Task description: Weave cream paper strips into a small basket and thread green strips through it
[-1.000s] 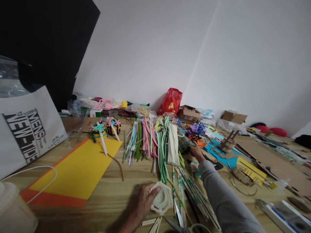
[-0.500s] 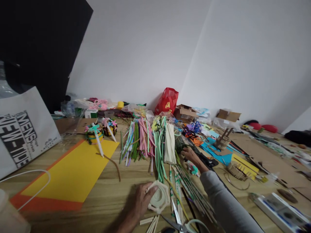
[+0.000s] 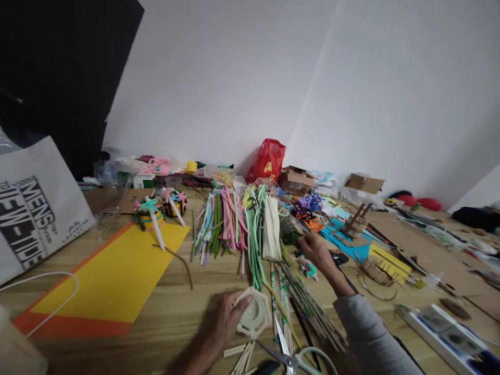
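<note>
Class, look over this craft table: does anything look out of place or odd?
One brown strip stands out. It lies alone, curving off the yellow card onto the wooden table, apart from the bundles of coloured strips.

soft even indoor light, faint shadows, edges bowed by wide lens

Left hand (image 3: 228,320) low at 6 o'clock, curled in a firm hold, bare arm (image 3: 193,357) coming from 7 o'clock. Right hand (image 3: 317,249) at 4 o'clock, fingers (image 3: 307,240) bunched, gray sleeve (image 3: 371,333) coming from 5 o'clock.
</note>
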### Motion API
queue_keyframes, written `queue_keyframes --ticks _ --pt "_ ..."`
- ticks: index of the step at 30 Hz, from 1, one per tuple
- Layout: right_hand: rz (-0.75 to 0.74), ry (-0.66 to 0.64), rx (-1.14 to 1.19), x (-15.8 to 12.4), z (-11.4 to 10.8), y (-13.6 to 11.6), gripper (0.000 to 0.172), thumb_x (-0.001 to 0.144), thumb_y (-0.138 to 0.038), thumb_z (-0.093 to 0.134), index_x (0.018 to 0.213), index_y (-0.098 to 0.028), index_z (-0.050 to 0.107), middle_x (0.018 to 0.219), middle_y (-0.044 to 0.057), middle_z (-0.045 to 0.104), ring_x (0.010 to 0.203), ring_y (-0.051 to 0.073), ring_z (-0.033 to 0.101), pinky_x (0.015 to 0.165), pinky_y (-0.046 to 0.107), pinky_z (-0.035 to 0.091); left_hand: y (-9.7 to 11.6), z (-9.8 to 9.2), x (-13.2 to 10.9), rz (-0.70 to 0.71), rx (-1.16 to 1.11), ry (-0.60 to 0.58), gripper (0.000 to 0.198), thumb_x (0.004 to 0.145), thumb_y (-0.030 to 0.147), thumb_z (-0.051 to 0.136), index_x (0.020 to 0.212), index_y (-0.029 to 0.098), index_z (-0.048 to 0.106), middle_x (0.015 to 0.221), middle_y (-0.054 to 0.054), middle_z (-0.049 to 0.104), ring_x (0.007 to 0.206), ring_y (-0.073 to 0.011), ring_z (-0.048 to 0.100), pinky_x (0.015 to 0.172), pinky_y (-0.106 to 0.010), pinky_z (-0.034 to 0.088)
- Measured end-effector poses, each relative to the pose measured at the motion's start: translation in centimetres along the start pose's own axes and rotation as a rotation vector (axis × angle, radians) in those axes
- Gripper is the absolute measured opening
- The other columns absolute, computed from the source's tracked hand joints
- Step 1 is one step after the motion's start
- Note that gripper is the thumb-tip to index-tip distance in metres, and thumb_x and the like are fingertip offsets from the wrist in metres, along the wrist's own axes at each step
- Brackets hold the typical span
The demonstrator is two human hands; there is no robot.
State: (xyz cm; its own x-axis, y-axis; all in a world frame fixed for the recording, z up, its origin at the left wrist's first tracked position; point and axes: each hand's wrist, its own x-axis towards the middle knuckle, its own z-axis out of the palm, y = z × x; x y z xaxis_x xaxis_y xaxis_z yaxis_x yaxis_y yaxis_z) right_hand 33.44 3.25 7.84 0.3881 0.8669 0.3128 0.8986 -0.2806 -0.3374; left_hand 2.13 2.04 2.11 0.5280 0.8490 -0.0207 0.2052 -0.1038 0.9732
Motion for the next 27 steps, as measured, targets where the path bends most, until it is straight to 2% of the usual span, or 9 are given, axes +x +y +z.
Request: queue_keyframes --ticks 2,4,7,9,10,12,15,21,27 --pt "0.046 0.124 -0.067 1.1 -1.4 0.5 0.051 0.098 -0.044 0.021 0.089 -0.013 0.060 0.079 0.011 0.066 0.072 0.020 0.060 0.061 0.027 0.041 -0.1 0.0 0.0 0.007 0.015 -0.007 0.044 0.074 0.059 0.046 0.064 0.017 0.056 0.059 0.001 0.044 0.060 -0.0143 0.040 0.059 -0.023 0.036" --pt "0.077 0.183 -0.138 2.2 -2.4 1.0 0.057 0.099 -0.045 0.015 0.101 -0.011 0.060 0.091 0.015 0.067 0.080 0.023 0.061 0.066 0.030 0.042 -0.6 0.1 0.2 0.023 0.016 0.004 0.044 0.075 0.059 0.046 0.065 0.017 0.057 0.060 0.001 0.046 0.062 -0.0149 0.041 0.059 -0.023 0.036" --pt "0.060 0.120 -0.247 3.4 -2.1 1.5 0.045 0.093 -0.052 0.039 0.097 -0.015 0.065 0.103 0.016 0.067 0.096 0.027 0.061 0.076 0.034 0.042 -1.5 0.4 0.4 0.034 0.016 0.028 0.046 0.074 0.061 0.044 0.061 0.018 0.055 0.058 0.001 0.044 0.061 -0.0151 0.041 0.057 -0.023 0.034" --pt "0.059 0.020 -0.318 3.8 -0.7 1.7 0.042 0.088 -0.053 0.052 0.087 -0.014 0.067 0.098 0.018 0.068 0.098 0.030 0.061 0.079 0.036 0.043 -1.9 0.4 0.5 0.038 0.016 0.020 0.046 0.076 0.061 0.044 0.063 0.018 0.056 0.058 0.001 0.045 0.060 -0.0146 0.041 0.057 -0.023 0.034" --pt "0.061 -0.034 -0.348 3.9 0.1 1.8 0.040 0.086 -0.051 0.057 0.088 -0.013 0.067 0.096 0.018 0.068 0.098 0.030 0.062 0.080 0.036 0.044 -2.0 0.4 0.5 0.043 0.019 0.011 0.047 0.077 0.060 0.044 0.064 0.018 0.057 0.059 0.001 0.046 0.061 -0.0146 0.042 0.058 -0.023 0.035" --pt "0.078 -0.123 -0.401 3.9 1.7 2.2 0.034 0.085 -0.044 0.065 0.098 -0.013 0.066 0.102 0.014 0.067 0.099 0.027 0.063 0.083 0.037 0.047 -1.9 0.3 0.4 0.053 0.024 0.011 0.048 0.078 0.060 0.044 0.067 0.017 0.060 0.061 0.000 0.049 0.063 -0.0154 0.044 0.059 -0.023 0.035" --pt "0.109 -0.208 -0.465 3.8 3.1 3.1 0.030 0.093 -0.034 0.059 0.115 -0.015 0.060 0.115 0.008 0.063 0.098 0.021 0.063 0.084 0.042 0.053 -1.7 0.2 0.3 0.041 0.016 0.011 0.048 0.076 0.061 0.045 0.068 0.017 0.061 0.062 0.000 0.050 0.063 -0.0161 0.044 0.059 -0.024 0.036" --pt "0.127 -0.171 -0.524 4.0 2.9 4.5 0.031 0.093 -0.032 0.059 0.120 -0.015 0.058 0.120 0.009 0.061 0.100 0.022 0.063 0.084 0.042 0.054 -1.2 0.3 0.3 0.023 -0.021 -0.006 0.045 0.075 0.060 0.045 0.066 0.018 0.057 0.062 0.001 0.045 0.063 -0.0153 0.041 0.059 -0.024 0.034" --pt "0.034 -0.089 -0.449 3.8 3.0 3.8 0.029 0.095 -0.032 0.055 0.115 -0.011 0.060 0.111 0.012 0.064 0.098 0.023 0.064 0.084 0.041 0.054 -0.7 0.2 0.2 0.031 -0.033 -0.011 0.046 0.074 0.062 0.044 0.062 0.018 0.051 0.059 0.002 0.040 0.061 -0.0144 0.037 0.058 -0.024 0.032"
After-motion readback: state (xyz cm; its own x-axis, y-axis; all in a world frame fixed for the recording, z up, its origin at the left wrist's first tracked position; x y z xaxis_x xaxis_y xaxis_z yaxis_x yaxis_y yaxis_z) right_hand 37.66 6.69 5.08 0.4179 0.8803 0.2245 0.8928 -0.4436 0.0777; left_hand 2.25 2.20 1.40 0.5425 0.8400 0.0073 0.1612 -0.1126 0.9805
